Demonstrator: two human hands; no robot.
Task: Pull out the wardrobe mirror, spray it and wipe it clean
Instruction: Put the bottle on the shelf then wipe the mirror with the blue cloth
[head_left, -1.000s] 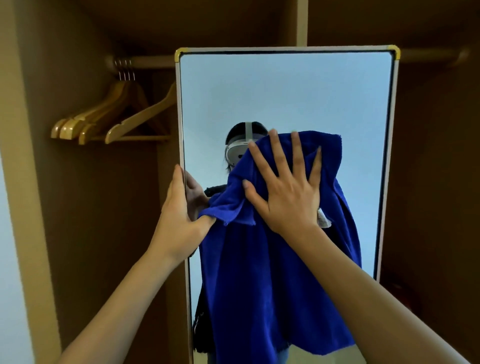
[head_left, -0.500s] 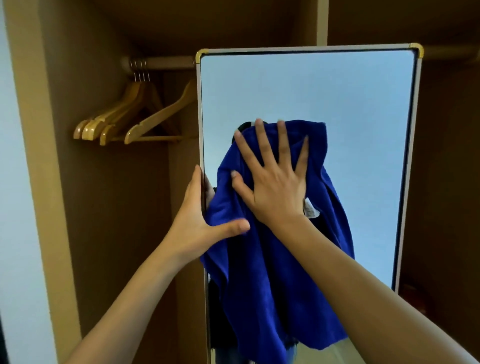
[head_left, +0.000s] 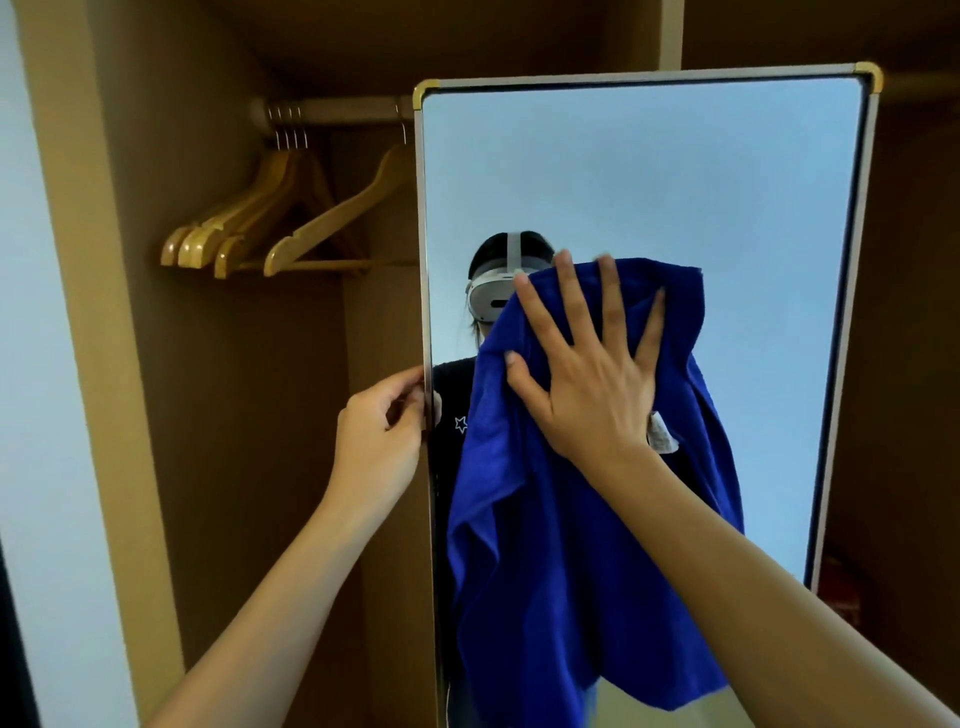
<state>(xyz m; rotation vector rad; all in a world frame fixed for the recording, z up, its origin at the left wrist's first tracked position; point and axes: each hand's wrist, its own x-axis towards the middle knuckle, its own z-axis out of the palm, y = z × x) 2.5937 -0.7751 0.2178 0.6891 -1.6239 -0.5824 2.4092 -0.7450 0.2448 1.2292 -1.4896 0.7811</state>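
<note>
Two hands are seen at the mirror (head_left: 675, 171), which stands upright in front of the wooden wardrobe (head_left: 234, 415). A blue cloth (head_left: 561, 571) is pressed flat to the glass by the right hand (head_left: 587, 379), fingers spread straight. The mirror's left edge is pinched by the left hand (head_left: 379, 436), fingers curled. Wooden hangers (head_left: 270, 228) hang from the rail.

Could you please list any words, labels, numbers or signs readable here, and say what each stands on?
No text is readable.
Small white care tag on the blue terry cloth: too blurred to read.
White star outline on the dark shirt reflected in the metal-framed wardrobe mirror: a sign, no words.
</note>
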